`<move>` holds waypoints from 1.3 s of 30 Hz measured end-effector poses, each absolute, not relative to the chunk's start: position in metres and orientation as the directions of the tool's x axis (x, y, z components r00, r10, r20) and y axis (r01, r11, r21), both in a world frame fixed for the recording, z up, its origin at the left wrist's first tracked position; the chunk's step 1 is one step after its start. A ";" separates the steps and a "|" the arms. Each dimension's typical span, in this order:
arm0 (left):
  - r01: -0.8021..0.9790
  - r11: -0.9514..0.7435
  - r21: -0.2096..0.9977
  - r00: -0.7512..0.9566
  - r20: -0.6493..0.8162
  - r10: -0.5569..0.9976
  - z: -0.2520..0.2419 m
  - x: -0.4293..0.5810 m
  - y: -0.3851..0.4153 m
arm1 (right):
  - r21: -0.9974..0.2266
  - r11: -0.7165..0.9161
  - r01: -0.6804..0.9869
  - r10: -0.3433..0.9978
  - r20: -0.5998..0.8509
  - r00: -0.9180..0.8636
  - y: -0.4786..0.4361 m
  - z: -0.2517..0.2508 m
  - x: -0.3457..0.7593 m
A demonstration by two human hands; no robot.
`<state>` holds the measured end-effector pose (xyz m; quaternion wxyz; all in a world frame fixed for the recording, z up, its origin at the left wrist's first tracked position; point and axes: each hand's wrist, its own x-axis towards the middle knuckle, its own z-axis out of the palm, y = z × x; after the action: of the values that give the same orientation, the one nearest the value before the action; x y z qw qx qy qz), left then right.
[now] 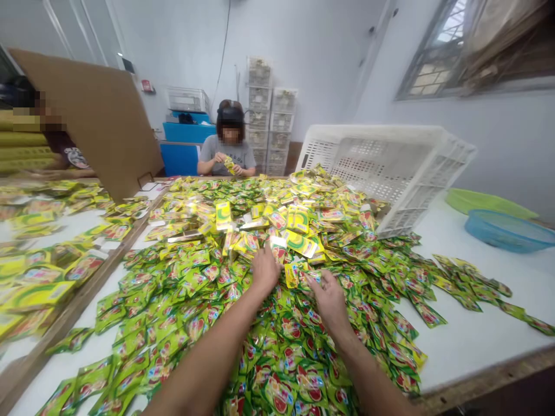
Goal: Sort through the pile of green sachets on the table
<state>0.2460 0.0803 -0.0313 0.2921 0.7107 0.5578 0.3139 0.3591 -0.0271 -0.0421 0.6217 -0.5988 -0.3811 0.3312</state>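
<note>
A big heap of small green and yellow sachets [225, 271] covers the white table [477, 329]. My left hand [264, 268] reaches into the middle of the heap, fingers curled down among the packets; what it grips is hidden. My right hand [327, 294] lies just to its right, fingers closed on a yellow sachet [292, 273] at the heap's top. Both forearms stretch over the near part of the pile.
A white plastic crate [390, 167] lies tipped on its side at the back right. A blue basin [507, 231] and a green tray [485, 202] sit at the far right. A person [228, 147] sits opposite handling a sachet. A cardboard sheet [95, 115] leans at the left.
</note>
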 end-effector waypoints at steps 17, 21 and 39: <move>0.157 0.070 0.985 0.482 -0.138 0.865 -0.014 0.113 0.002 | -0.678 0.325 0.659 0.946 0.221 -0.239 -0.015 0.014 0.344; 0.071 0.182 0.981 0.459 -0.194 0.867 -0.019 0.108 -0.015 | -0.719 0.341 0.605 0.917 0.114 -0.382 -0.007 0.018 0.328; -0.303 0.314 0.900 0.337 -0.207 0.918 -0.033 0.099 -0.040 | -0.855 0.231 0.464 0.972 0.227 -0.065 -0.027 -0.009 0.283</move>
<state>0.0992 -0.0403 -0.0327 0.7132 0.3997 0.3852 0.4280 0.2826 -0.0275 -0.0087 0.4181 -0.5410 -0.6636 0.3034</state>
